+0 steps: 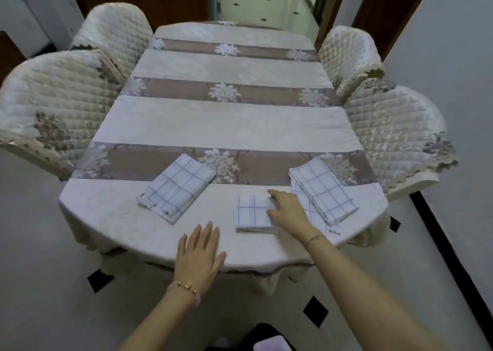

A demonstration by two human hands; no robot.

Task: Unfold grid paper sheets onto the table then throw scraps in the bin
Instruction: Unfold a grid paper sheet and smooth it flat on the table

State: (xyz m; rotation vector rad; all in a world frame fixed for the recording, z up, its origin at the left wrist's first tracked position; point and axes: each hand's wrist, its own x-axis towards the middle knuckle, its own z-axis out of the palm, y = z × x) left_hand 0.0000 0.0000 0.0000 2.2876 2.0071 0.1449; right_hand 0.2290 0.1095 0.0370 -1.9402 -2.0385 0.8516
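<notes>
While my right hand [286, 210] rests fingers spread on the small folded grid sheet [253, 213] near the desk's [133, 217] front edge, my left hand [200, 254] lies flat, open, at that edge. Two more folded sheets: left [177, 186], right corner [322, 189].

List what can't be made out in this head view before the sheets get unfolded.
- Bin: nowhere in the head view.
- Small folded sheet: its right part is hidden under the right hand.
- Right stack: layer count too fine to count; another sheet lies partly beneath it.
- Left stack: small dark edge marks too tiny to read.
- Left hand: its palm contact with the table is unclear.
</notes>
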